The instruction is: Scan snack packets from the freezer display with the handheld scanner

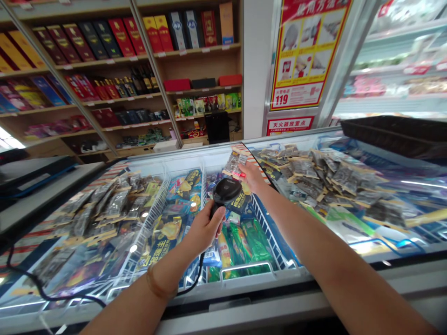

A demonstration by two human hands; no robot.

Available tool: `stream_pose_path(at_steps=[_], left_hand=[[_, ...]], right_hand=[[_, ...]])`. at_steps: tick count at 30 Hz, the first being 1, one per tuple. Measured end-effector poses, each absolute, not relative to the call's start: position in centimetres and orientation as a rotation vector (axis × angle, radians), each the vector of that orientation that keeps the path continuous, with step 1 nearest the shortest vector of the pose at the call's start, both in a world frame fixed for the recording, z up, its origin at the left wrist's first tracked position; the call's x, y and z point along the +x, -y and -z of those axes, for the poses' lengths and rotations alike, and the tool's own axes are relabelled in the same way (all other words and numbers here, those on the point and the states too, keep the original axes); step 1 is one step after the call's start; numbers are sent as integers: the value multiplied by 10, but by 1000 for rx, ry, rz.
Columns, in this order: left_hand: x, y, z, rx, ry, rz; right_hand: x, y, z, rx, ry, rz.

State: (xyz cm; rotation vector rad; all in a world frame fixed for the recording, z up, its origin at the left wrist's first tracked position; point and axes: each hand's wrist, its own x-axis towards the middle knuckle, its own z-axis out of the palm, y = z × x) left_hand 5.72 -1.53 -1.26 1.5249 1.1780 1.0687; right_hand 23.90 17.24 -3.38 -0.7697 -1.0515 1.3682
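Observation:
My left hand [205, 224] is wrapped round the handle of a black corded barcode scanner [226, 190], its head tilted over the freezer's middle. Farther off, my right hand [252, 176] pinches a small clear packet [234, 163] with a label at its edge. The packet is just beyond the scanner head and apart from it. Beneath both hands, wire baskets [263, 223] hold blue ice cream packs [164, 235] and green wrapped ones [246, 242]. Similar small packets lie piled to the left [115, 202] and to the right [324, 174].
The chest freezer's front rim [240, 298] runs along the near side. A black cable [52, 295] loops at the left near a dark device [38, 177]. A black tray [394, 135] sits at the right. Shelves of boxed goods [125, 37] and red signs [310, 51] stand behind.

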Motion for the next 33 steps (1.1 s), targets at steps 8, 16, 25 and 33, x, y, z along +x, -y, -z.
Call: stream_pose_path(at_steps=[8,16,25,33], left_hand=[[56,13,18,1446,-1194,-1139],[50,16,11,1483,-1214,-1154],[48,15,11,1537,-1248,-1136],[48,14,13,1520,-1207,-1110]], right_hand=[[240,-174,36,-792,1004,-1404],[241,-173,36,-815,1078,-1363],[239,-176,39,-826,1086,-1332],[241,-174,36,-840,1044,-1381]])
